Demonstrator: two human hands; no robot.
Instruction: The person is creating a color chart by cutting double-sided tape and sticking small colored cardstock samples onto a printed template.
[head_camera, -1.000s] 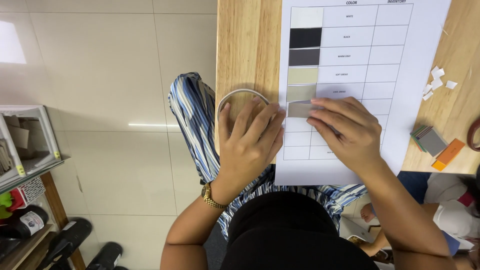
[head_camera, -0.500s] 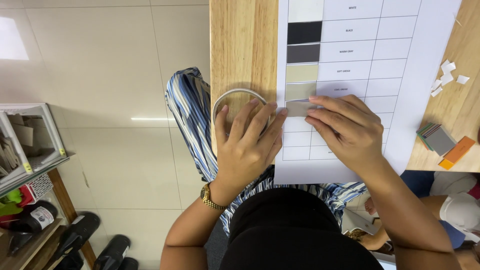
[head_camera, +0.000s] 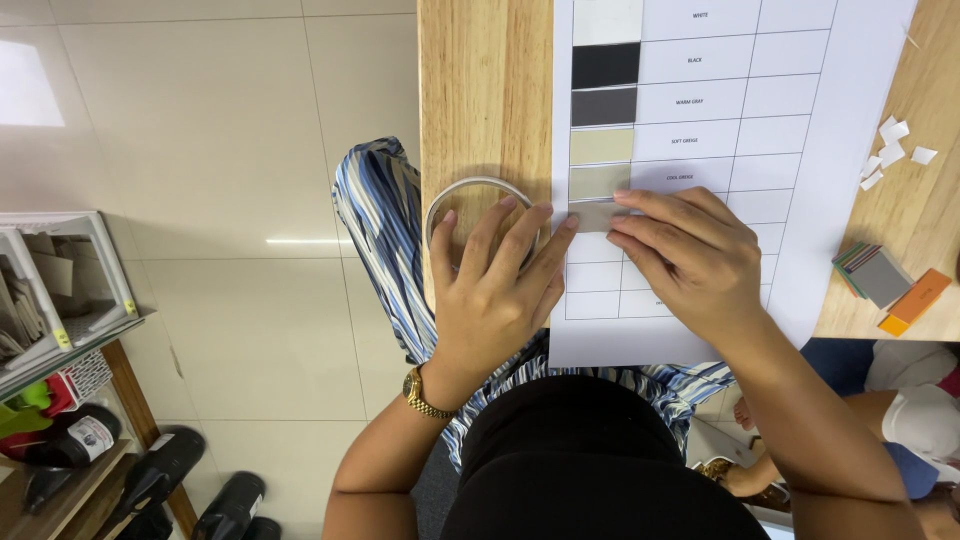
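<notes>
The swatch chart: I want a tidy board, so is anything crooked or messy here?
The swatches sit straight in their column. The only mess is torn white paper scraps on the wooden table right of the chart.

Six colour swatches (head_camera: 604, 105) on one chart (head_camera: 800, 150), one tape ring (head_camera: 478, 190), perhaps five paper scraps (head_camera: 890, 150).

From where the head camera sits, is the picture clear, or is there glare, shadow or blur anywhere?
Head view: sharp on the left hand, right hand and white chart sheet; a bright glare streak lies on the floor tiles; a soft shadow falls on the wooden table around the tape ring; edges bend slightly from the wide lens.
</notes>
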